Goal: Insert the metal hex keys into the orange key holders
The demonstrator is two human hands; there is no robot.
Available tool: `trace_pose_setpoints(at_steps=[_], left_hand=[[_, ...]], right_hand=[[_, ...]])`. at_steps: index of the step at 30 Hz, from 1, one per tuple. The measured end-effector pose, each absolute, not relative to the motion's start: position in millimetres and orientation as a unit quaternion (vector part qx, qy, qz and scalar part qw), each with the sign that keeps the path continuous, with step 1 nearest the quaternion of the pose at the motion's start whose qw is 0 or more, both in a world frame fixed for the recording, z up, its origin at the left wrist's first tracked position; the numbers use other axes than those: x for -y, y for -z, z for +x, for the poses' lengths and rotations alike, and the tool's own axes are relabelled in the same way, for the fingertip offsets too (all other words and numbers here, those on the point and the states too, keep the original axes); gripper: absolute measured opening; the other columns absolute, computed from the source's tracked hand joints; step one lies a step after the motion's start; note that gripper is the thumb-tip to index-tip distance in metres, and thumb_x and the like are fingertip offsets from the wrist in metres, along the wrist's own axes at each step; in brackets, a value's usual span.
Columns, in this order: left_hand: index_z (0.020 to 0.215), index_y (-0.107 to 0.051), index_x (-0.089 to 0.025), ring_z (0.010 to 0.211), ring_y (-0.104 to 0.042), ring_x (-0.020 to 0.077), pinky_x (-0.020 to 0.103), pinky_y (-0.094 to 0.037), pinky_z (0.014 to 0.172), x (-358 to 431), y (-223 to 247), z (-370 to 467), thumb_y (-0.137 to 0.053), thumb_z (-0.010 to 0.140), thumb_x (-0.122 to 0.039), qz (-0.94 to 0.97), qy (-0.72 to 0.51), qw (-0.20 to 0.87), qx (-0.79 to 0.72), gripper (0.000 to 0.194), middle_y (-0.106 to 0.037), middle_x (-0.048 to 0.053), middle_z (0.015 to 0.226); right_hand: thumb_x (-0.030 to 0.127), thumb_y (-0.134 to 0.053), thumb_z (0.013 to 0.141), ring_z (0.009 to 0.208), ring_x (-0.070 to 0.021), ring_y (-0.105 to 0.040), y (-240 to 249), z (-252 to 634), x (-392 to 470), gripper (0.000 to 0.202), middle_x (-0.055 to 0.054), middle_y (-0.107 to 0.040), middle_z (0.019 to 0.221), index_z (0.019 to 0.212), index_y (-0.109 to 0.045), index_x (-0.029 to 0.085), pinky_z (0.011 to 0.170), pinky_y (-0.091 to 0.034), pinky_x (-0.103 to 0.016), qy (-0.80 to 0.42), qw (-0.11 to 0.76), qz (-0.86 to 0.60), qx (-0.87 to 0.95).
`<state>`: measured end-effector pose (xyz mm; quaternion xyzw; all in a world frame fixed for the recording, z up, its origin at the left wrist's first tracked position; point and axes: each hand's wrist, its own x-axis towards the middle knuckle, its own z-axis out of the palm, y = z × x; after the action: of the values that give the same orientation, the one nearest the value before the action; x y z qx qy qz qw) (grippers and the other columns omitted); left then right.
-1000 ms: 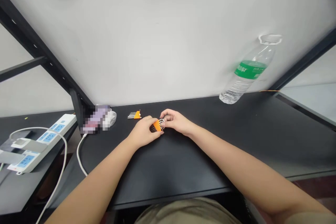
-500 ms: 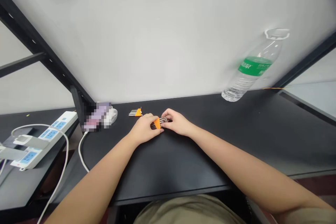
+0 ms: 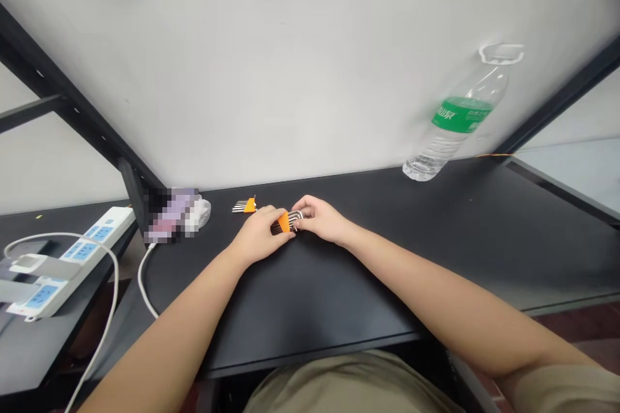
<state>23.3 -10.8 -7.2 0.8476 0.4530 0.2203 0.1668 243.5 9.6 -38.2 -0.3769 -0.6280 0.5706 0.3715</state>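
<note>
Well, the held orange holder point(image 3: 284, 222) bunches shiny, bent hex keys point(image 3: 295, 216)

The left grip point(image 3: 259, 233) holds an orange hex-key set point(image 3: 284, 222).

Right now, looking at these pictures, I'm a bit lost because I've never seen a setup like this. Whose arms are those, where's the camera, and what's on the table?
There's no machine here: those are a person's own bare arms. One camera, worn on their head, looks forward and down, so you see roughly what they see.

The left hand holds an orange holder of metal Allen keys. The right hand has its fingers at the bent ends; whether they grip a key is hard to tell.

On the black table, a second orange set lies beyond the left hand. A clear bottle with a green label is at the back right. Further left is a white power strip.
</note>
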Motion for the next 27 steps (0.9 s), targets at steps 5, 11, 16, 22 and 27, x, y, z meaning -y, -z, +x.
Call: trace_pose_setpoints(at_steps=[5, 11, 16, 22, 27], left_hand=[[0.085, -0.062, -0.022, 0.079, -0.056, 0.0214, 0.033, -0.042, 0.072, 11, 7, 23, -0.071, 0.085, -0.045, 0.853, -0.202, 0.142, -0.460, 0.025, -0.060, 0.002, 0.082], [0.082, -0.061, -0.022, 0.078, -0.057, 0.0212, 0.034, -0.042, 0.070, 11, 7, 20, -0.071, 0.083, -0.046, 0.845, -0.189, 0.131, -0.482, 0.025, -0.062, 0.003, 0.083], [0.075, -0.056, -0.022, 0.075, -0.057, 0.0210, 0.033, -0.041, 0.066, 9, 7, 13, -0.067, 0.085, -0.049, 0.827, -0.175, 0.105, -0.523, 0.031, -0.062, 0.004, 0.082], [0.075, -0.057, -0.022, 0.074, -0.058, 0.0200, 0.033, -0.042, 0.065, 7, 6, 10, -0.067, 0.083, -0.051, 0.824, -0.169, 0.108, -0.529, 0.031, -0.063, 0.003, 0.082], [0.075, -0.056, -0.023, 0.071, -0.057, 0.0194, 0.033, -0.041, 0.065, 7, 7, 11, -0.066, 0.084, -0.050, 0.822, -0.176, 0.113, -0.530, 0.031, -0.062, 0.002, 0.079]], right_hand=[[0.021, -0.075, 0.080, 0.074, -0.0160, -0.068, 33, 244, -9, 0.026, -0.001, -0.074, 0.084, 0.102, -0.061, 0.021, 0.073, -0.055, -0.031, -0.567, 0.377, -0.405, 0.610], [0.012, -0.070, 0.080, 0.066, -0.0149, -0.068, 26, 251, -11, 0.023, -0.003, -0.075, 0.079, 0.100, -0.062, 0.019, 0.067, -0.055, -0.028, -0.546, 0.378, -0.451, 0.597], [0.015, -0.072, 0.081, 0.062, -0.0138, -0.067, 19, 273, -22, 0.013, -0.006, -0.075, 0.078, 0.093, -0.065, 0.017, 0.061, -0.053, -0.024, -0.492, 0.372, -0.519, 0.592], [0.028, -0.067, 0.090, 0.052, -0.0120, -0.062, 13, 288, -25, 0.009, -0.004, -0.078, 0.085, 0.093, -0.069, 0.020, 0.050, -0.045, -0.024, -0.389, 0.260, -0.584, 0.663], [0.033, -0.065, 0.092, 0.065, -0.0159, -0.067, 13, 286, -23, 0.011, -0.003, -0.076, 0.083, 0.090, -0.072, 0.024, 0.061, -0.047, -0.026, -0.255, 0.216, -0.608, 0.720]])
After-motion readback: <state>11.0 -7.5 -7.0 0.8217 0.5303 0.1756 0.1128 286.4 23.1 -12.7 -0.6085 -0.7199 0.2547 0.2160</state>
